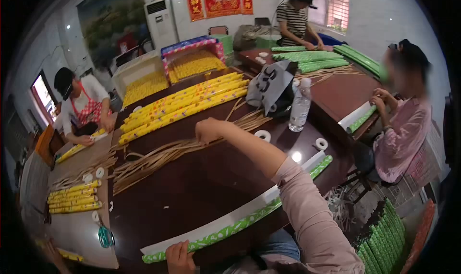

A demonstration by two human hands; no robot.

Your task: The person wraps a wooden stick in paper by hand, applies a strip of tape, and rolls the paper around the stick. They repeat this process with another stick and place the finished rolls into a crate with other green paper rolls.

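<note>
Nearest: pink sleeve (307, 207), five o'clock. Left hand (180, 258), seven o'clock, was observed closed on the green patterned roll (230, 231), which ran from seven toward four o'clock beside a white sheet (216, 222). Right hand (210, 131), eleven o'clock, hung fingers-down at brown strips (158, 160); grip could not be determined. Bottle (300, 106) stood at two.

Right hand (209, 132) extended forward; left hand (180, 258) low.

Strips (156, 158) lie between rolls (182, 112) and sheet (211, 225)
</note>
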